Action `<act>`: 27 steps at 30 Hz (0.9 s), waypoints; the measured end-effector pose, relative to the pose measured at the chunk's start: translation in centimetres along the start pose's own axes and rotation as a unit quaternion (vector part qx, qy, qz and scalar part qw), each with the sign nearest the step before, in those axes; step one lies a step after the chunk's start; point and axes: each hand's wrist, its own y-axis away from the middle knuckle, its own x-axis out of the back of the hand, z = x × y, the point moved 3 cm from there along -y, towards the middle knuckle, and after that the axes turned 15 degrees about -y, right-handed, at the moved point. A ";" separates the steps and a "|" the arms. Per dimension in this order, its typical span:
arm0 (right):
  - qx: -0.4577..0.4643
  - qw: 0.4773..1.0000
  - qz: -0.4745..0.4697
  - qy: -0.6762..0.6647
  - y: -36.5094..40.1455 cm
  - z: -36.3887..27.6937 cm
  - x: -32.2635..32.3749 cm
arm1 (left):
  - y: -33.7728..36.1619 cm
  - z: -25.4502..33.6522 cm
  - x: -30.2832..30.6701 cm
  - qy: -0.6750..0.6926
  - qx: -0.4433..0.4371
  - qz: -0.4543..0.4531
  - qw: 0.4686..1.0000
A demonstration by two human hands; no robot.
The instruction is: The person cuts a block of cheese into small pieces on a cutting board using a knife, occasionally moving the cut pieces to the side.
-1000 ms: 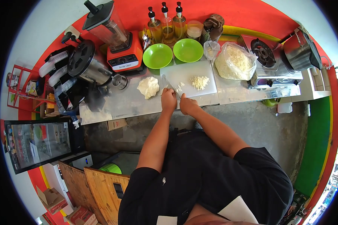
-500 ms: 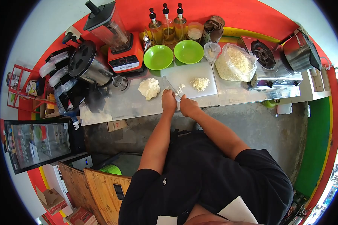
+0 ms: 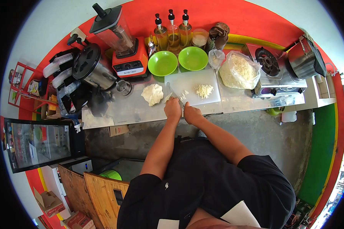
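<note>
My right hand is closed around the handle end of a knife, whose blade points away and to the left over a white cutting board. Close beside it, my left hand has its fingers bent together at the board's near left corner. A small pale slice pokes out by those fingertips. Thin pale strips lie just right of the blade, and a heap of pale shreds sits farther right. Left of the board rests an uneven, creamy-white lump.
Two green bowls stand behind the board. A plastic bag of pale shreds sits to its right, before a gas stove. On the left are a red blender, a metal cup and a steel container. Pump bottles line the wall.
The view has tilted slightly, so the counter appears lower. A pale slice now shows at my left fingertips. Both hands stay close together at the knife.
</note>
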 end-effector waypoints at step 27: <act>0.002 1.000 -0.008 0.029 0.3 -0.6 0.1 | -0.1 -1.5 -0.1 0.078 0.063 -0.016 0.995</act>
